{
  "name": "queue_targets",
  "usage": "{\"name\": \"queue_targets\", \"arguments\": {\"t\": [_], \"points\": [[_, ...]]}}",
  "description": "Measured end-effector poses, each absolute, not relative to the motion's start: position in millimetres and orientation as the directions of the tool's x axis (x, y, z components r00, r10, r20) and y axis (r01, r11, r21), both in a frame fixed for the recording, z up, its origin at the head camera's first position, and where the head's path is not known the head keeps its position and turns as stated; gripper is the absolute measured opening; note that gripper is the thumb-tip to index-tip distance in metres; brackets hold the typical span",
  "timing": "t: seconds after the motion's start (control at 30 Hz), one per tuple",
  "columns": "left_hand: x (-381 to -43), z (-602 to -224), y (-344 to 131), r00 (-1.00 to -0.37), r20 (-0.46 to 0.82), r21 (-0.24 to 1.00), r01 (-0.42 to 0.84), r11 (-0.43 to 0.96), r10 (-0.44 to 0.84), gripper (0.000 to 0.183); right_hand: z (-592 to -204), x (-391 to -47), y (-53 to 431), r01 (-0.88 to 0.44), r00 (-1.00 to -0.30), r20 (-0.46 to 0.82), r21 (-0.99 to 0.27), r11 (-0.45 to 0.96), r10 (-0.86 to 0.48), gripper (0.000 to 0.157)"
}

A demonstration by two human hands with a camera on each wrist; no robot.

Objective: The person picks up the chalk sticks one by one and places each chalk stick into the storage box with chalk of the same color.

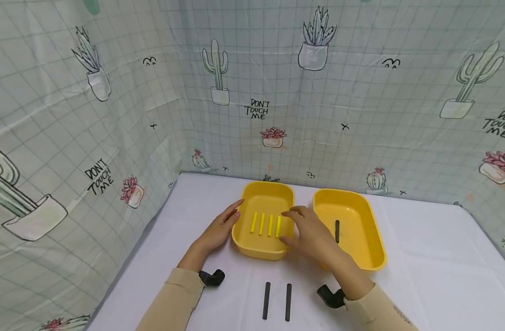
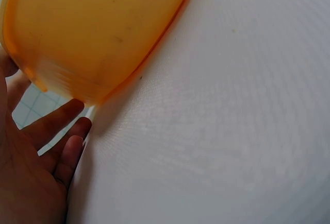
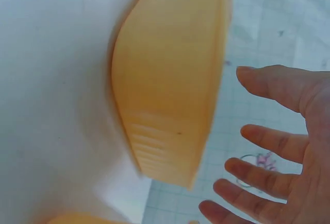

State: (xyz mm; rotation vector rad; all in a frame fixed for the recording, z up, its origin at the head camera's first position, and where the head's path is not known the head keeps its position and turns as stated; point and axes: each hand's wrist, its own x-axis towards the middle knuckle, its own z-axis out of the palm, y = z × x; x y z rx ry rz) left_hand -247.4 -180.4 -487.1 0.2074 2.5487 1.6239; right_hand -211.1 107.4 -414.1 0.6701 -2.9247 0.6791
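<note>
My left hand point(image 1: 216, 233) rests against the left side of a yellow tray point(image 1: 261, 253). In the left wrist view, its fairly straight fingers point(image 2: 56, 121) meet the tray's outer wall. Inside that tray, several thin yellow sticks point(image 1: 270, 225) lie side by side in a row. Over the tray's right rim hovers my right hand point(image 1: 314, 234), fingers spread and holding nothing; thumb and fingertips are near the rightmost stick. The right wrist view shows this hand point(image 3: 289, 147) above the rim, apart from the tray wall point(image 3: 165, 80).
To the right stands a second yellow tray point(image 1: 361, 230), partly behind my right hand, with one dark stick point(image 1: 337, 231) in it. Two more dark sticks, a left one point(image 1: 266, 301) and a right one point(image 1: 288, 302), lie on the white table point(image 1: 426, 257) in front. A patterned cloth point(image 1: 351, 156) hangs behind.
</note>
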Motion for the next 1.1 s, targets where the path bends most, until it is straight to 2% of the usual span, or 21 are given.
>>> {"name": "queue_targets", "arguments": {"t": [0.17, 0.47, 0.73, 1.1], "points": [[-247, -485, -181, -0.983, -0.031, 0.904, 0.049, 0.424, 0.179, 0.047, -411, -186, 119, -0.457, -0.889, 0.193, -0.436, 0.775, -0.416, 0.058], [-248, -485, -182, -0.985, -0.035, 0.901, 0.042, 0.433, 0.167, 0.045, -407, -156, 126, -0.400, -0.908, 0.096, -0.495, 0.772, -0.409, 0.051], [-247, -487, -181, -0.985, -0.029, 0.899, 0.050, 0.436, 0.173, 0.045, -411, -146, 132, -0.430, -0.884, 0.057, -0.486, 0.761, -0.463, 0.045], [-247, -486, -181, -0.984, -0.049, 0.898, 0.033, 0.440, 0.173, 0.046, -415, -143, 134, -0.441, -0.828, -0.104, -0.486, 0.755, -0.551, 0.059]]}}
